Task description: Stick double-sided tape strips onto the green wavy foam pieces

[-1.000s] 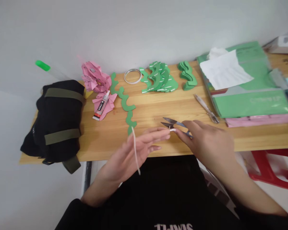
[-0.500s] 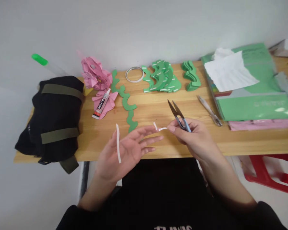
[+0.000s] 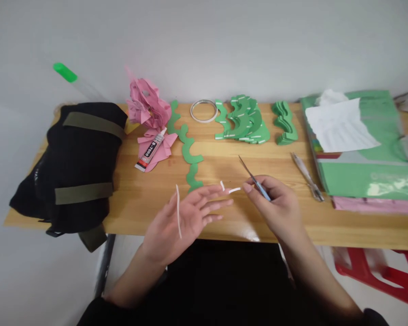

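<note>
Both hands were above the wooden table (image 3: 217, 226). Left hand (image 3: 180, 222) was open, its palm turned up and its fingers spread toward the right. Across its thumb and palm lay the long white strip (image 3: 178, 213), with its long axis almost front to back. On its index fingertip stood the tiny white piece (image 3: 222, 185). Right hand (image 3: 282, 203), with the back of the thumb upward, was closed on the blue-handled snips (image 3: 255, 177); these pointed forward and to the left, on a slanting axis. The short white strip (image 3: 234, 190) ran nearly sideways between the two hands, close to the right thumb tip; whether it was pinched, I cannot tell. The snips were seen edge-on, so the gap of the blades was unclear. Lower fingers of the right hand were mostly hidden, and both sleeves were cut off by the lower border. Beyond the left fingers, the green wavy pieces (image 3: 192, 154) were partly covered.
</note>
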A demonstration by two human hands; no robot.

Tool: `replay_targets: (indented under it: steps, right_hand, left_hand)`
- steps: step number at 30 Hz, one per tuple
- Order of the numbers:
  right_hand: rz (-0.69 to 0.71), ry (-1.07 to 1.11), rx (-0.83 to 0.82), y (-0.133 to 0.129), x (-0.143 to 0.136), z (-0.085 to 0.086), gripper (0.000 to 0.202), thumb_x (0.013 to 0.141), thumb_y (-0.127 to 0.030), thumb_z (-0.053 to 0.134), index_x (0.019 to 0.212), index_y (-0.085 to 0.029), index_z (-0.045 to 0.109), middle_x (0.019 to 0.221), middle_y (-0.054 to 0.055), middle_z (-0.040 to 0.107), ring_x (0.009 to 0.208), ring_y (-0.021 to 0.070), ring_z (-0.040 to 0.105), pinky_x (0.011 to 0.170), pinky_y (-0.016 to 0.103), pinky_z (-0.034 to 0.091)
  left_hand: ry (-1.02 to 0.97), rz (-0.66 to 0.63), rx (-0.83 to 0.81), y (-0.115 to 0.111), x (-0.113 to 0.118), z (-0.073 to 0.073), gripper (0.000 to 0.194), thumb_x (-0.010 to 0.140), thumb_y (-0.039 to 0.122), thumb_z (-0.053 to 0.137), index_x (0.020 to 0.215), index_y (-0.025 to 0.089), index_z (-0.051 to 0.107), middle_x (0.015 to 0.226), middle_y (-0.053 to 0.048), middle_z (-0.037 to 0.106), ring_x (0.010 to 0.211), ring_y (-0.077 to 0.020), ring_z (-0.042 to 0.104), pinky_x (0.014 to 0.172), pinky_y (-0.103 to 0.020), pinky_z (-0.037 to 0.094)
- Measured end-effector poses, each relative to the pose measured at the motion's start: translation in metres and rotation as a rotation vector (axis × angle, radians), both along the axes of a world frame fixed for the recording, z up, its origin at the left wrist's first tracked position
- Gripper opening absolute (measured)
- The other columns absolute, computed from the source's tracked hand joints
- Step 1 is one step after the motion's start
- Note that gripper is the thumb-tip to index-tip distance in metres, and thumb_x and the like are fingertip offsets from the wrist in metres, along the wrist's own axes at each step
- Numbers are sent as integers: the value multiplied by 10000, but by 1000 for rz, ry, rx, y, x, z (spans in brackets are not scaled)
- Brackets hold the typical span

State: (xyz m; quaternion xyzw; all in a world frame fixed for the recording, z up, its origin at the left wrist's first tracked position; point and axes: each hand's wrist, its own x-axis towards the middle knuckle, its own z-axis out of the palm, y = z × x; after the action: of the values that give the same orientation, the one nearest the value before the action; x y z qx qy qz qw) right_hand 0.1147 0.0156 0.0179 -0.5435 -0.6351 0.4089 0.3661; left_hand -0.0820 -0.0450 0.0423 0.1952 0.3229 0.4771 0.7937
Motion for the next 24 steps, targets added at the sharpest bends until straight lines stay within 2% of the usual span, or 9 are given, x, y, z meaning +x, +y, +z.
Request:
replay_targets:
  steps: [2, 5, 9, 11, 14, 16, 19, 22, 24]
  right_hand:
    - [-25, -224, 273, 0, 2, 2, 166, 852, -346, 668, 847, -180, 671, 658, 10, 679, 499, 120, 550, 477, 234, 412]
    - [13, -511, 615, 1, 8, 10, 241, 902, -400, 645, 936, -164, 684, 636, 15, 674, 474, 115, 549, 471, 235, 387]
    - [50, -637, 745, 0, 12, 23, 297, 933, -457, 597, 959, -179, 700, 555, -13, 602, 461, 104, 539, 457, 232, 348]
    - [54, -570, 693, -1, 11, 27, 277, 921, -452, 617, 949, -190, 705, 574, -9, 617, 458, 102, 532, 456, 235, 356]
    - [13, -317, 413, 1, 7, 22, 209, 869, -421, 680, 879, -214, 706, 644, 6, 666, 490, 117, 548, 467, 247, 394]
    - [-25, -60, 148, 4, 4, 15, 190, 841, -407, 694, 815, -220, 704, 625, 0, 642, 482, 116, 523, 448, 248, 385]
    - [-65, 303, -192, 10, 0, 6, 256, 815, -445, 681, 755, -196, 696, 473, -60, 424, 389, 78, 334, 377, 229, 259]
    - [-54, 456, -322, 12, 1, 5, 298, 770, -476, 705, 736, -180, 682, 456, -92, 320, 389, 60, 233, 377, 221, 182]
    - [-27, 460, -292, 11, 5, 7, 294, 743, -471, 736, 722, -184, 677, 489, -73, 396, 413, 63, 266, 393, 225, 200]
  left_hand:
    - [26, 41, -7, 1, -2, -1, 635, 931, 652, 320, 1183, 174, 653, 1348, -141, 595, 1319, -373, 486, 1028, -469, 365]
    - [41, 89, -15, 3, -7, -2, 597, 911, 646, 386, 1086, 161, 688, 1227, -140, 651, 1276, -377, 523, 1028, -472, 370]
    - [61, 119, -17, 5, -13, -1, 611, 890, 666, 410, 1047, 150, 698, 1182, -149, 670, 1232, -377, 558, 1025, -488, 390]
    - [78, 123, 11, 4, -14, 0, 619, 893, 673, 394, 1085, 165, 689, 1228, -144, 662, 1225, -361, 567, 1029, -487, 396]
    - [199, 107, 155, 2, -10, -1, 639, 912, 688, 331, 1168, 207, 665, 1328, -125, 631, 1270, -347, 541, 1065, -498, 369]
    - [438, 96, 364, 1, -8, -2, 609, 912, 686, 356, 1214, 249, 656, 1376, -95, 611, 1322, -345, 497, 1121, -498, 309]
    - [910, 39, 806, 1, -6, -5, 587, 865, 649, 529, 1331, 300, 602, 1455, -46, 564, 1399, -350, 416, 1210, -459, 119]
    - [1158, -44, 1114, 4, -5, -6, 687, 825, 617, 621, 1431, 316, 499, 1493, -23, 514, 1431, -341, 392, 1223, -422, -14]
    - [1151, -122, 1110, 6, -4, -3, 605, 844, 614, 596, 1386, 352, 541, 1456, 7, 551, 1407, -327, 437, 1225, -443, 12]
